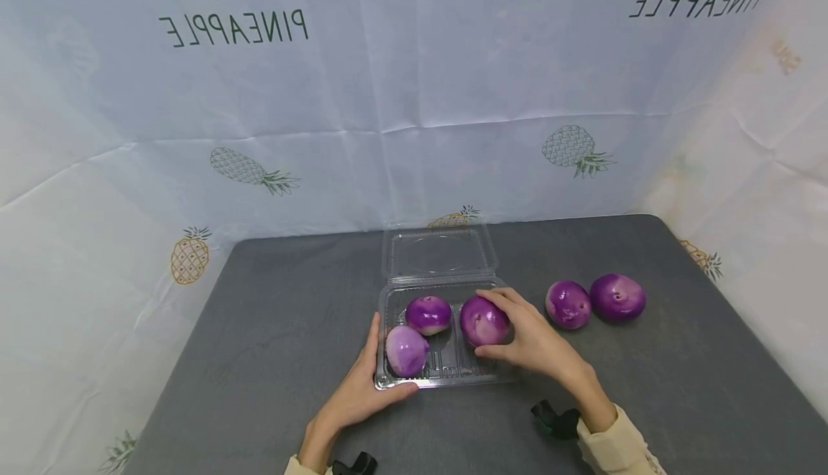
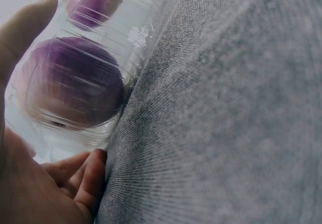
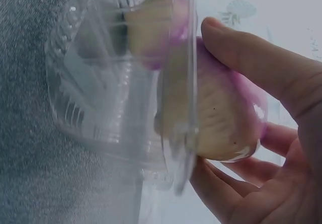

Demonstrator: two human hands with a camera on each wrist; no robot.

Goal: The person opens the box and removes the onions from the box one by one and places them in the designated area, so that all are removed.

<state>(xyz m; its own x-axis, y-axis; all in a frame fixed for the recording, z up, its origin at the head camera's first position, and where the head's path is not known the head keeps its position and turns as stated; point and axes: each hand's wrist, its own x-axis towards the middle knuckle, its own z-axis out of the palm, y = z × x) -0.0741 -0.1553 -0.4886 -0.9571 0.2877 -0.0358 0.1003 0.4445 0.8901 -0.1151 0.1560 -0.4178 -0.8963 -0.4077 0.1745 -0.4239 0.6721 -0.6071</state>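
Gripping glossy vegetable (image 1: 484,323) at box (image 1: 449,372) rim: right hand (image 1: 533,338). Left hand (image 1: 360,389) spread round box corner. Likely firm, slippery; hold mid-girth.

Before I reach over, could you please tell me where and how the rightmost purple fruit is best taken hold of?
I'd grip the rightmost purple fruit across its near and far sides, coming from above and slightly from the right. Its left side crowds the neighbouring purple fruit, while its right side looks free; its smooth, rounded body likely suits a wide, curved hold.
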